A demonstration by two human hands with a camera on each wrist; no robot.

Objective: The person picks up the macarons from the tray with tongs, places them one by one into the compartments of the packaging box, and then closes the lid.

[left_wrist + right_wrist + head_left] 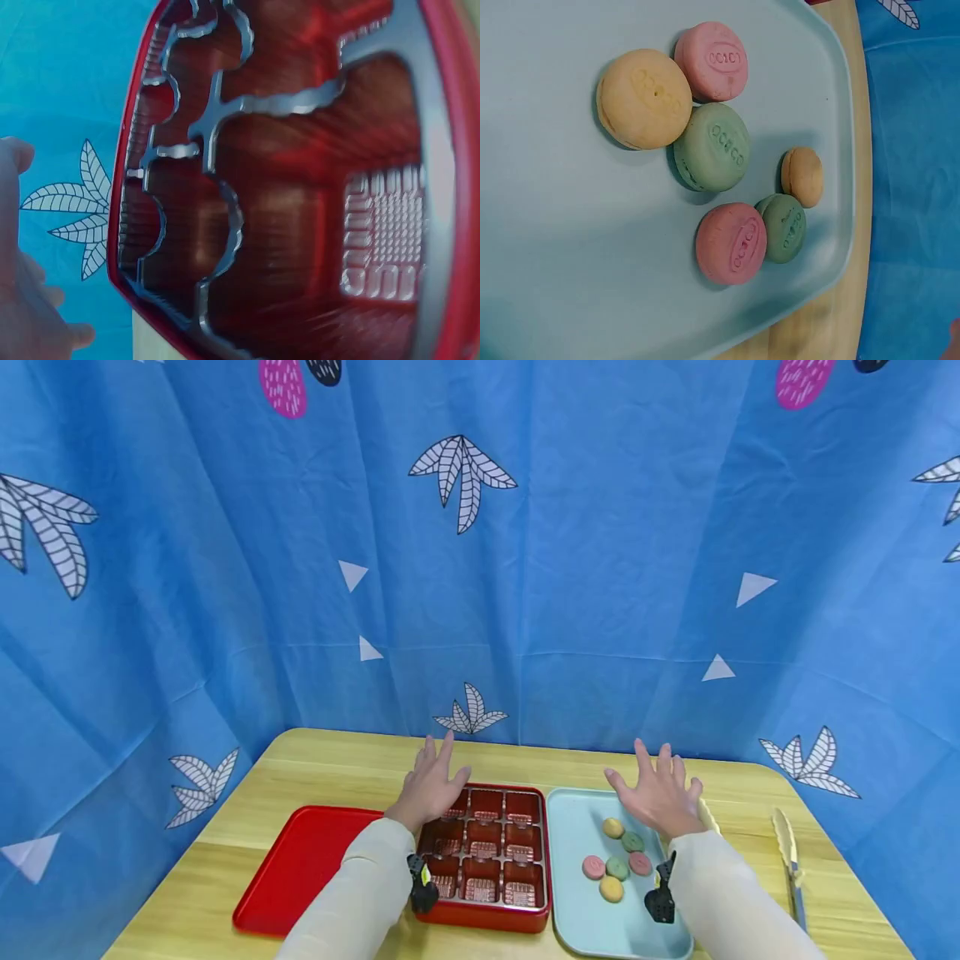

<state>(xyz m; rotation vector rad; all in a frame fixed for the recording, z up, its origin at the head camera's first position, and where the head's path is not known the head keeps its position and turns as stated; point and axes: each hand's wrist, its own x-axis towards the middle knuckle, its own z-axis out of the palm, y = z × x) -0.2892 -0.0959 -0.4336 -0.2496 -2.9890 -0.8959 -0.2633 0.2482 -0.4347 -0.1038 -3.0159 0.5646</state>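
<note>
My left hand (431, 787) hovers with spread fingers over the back left corner of a red box (480, 917) divided into several square compartments. In the left wrist view the compartments (277, 225) hold nothing. To the right, my right hand (660, 793) is held with fingers apart above the back right of a light blue tray (577, 814). Yellow, green and pink macarons lie grouped on that tray, among them a yellow macaron (645, 99), a green macaron (714, 148) and a pink macaron (732, 244). Neither hand holds anything.
A flat red tray (307, 852) lies left of the box, partly behind my left sleeve. Tongs (791, 864) rest at the table's right side. Something pale (707, 817) is mostly hidden behind my right hand. A blue patterned curtain (600, 568) hangs behind the wooden table (352, 760).
</note>
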